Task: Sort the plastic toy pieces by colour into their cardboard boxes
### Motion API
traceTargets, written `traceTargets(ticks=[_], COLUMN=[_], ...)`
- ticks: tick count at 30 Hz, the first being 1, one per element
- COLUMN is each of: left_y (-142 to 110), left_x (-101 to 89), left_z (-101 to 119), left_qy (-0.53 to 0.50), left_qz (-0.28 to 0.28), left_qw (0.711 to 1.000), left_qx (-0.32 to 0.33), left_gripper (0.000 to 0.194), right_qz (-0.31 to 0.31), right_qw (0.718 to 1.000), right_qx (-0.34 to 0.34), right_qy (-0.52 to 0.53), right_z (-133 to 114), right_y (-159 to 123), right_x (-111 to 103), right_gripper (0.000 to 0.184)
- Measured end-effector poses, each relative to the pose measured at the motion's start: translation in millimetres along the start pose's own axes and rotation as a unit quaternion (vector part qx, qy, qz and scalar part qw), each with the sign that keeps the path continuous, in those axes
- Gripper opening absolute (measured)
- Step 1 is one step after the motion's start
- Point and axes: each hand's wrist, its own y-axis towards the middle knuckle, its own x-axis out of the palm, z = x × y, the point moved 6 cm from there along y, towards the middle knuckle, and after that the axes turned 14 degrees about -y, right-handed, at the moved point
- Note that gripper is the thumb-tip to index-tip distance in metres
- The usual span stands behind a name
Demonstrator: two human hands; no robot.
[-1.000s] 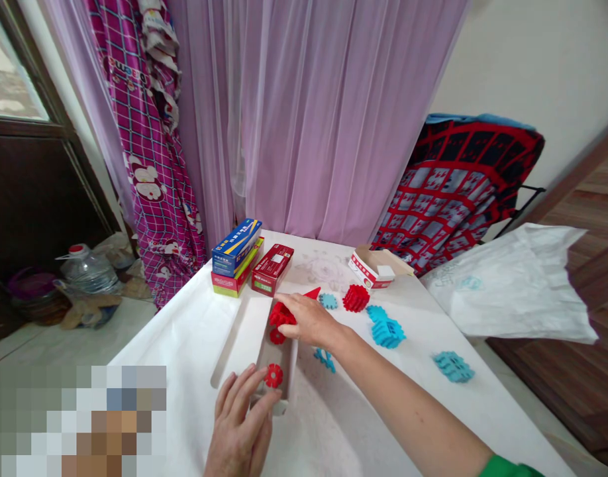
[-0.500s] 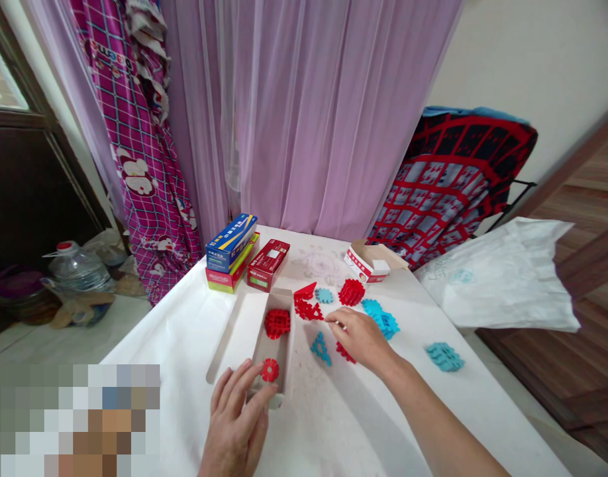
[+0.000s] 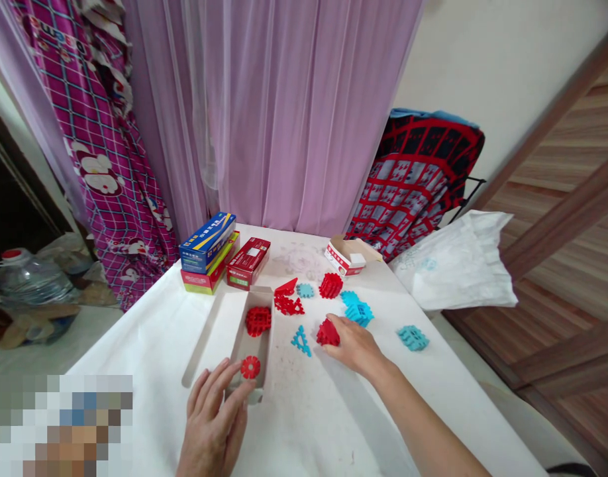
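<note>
A long open white cardboard box [image 3: 249,338] lies on the white-covered table [image 3: 328,417]. It holds a red interlocking plastic block [image 3: 257,320] and a flat red gear-shaped disc [image 3: 250,367]. My left hand [image 3: 212,414] rests with its fingers apart against the box's near end, close to the disc. My right hand [image 3: 352,344] has its fingertips on a red plastic piece [image 3: 328,333] on the table. Nearby lie a blue triangular frame [image 3: 301,340], a stack of blue blocks [image 3: 358,311], and a red spiky block [image 3: 330,285].
Behind stand a blue box [image 3: 207,243], a red box [image 3: 248,263] and a torn carton [image 3: 344,257]. A white plastic bag [image 3: 456,265] lies at the table's right. Purple curtains [image 3: 284,119] hang behind, and the table's edges fall away left and right.
My right hand has left the box and moved right, now gripping a red piece on the table. The view has turned, shifting the table left in the frame. My left hand stays at the box.
</note>
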Motion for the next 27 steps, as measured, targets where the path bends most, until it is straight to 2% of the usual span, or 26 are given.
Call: traceTargets(ticks=[3, 6, 9, 12, 15, 18, 22, 27], left_y=[0.9, 1.3, 0.4, -1.3, -2.7, -4.5, -8.0, -8.6], left_x=[-0.4, -0.8, -0.5, 0.4, 1.4, 1.8, 3.2, 4.5], left_z=[1.2, 1.8, 1.1, -0.4, -1.8, -3.5, -8.1, -8.6], left_qy=[0.001, 0.002, 0.005, 0.009, 0.014, 0.028, 0.051, 0.061], left_qz=[0.000, -0.002, -0.009, -0.014, -0.014, -0.009, -0.022, -0.041], left_qw=[1.000, 1.000, 1.000, 1.000, 0.999, 0.999, 0.997, 0.996], left_qx=[0.008, 0.013, 0.018, 0.024, 0.034, 0.045, 0.049, 0.052], left_gripper=[0.036, 0.036, 0.037, 0.037, 0.037, 0.036, 0.036, 0.038], right_qz=[0.009, 0.043, 0.087, 0.072, 0.015, -0.026, -0.032, -0.021], right_qw=[1.000, 0.999, 0.994, 0.994, 0.995, 0.992, 0.990, 0.992], right_qx=[0.009, 0.031, 0.067, 0.072, 0.014, -0.044, -0.090, -0.097], right_qy=[0.004, 0.007, -0.006, -0.044, -0.093, -0.119, -0.105, -0.079], right_z=[-0.7, 13.6, 38.3, 58.1, 65.4, 68.3, 70.1, 70.8], right_y=[0.7, 12.9, 40.6, 78.6, 113.9, 137.3, 153.6, 158.8], right_x=[-0.9, -20.7, -46.9, -57.5, -50.4, -38.3, -27.8, -21.9], right_gripper=[0.068, 0.058, 0.048, 0.057, 0.077, 0.089, 0.090, 0.079])
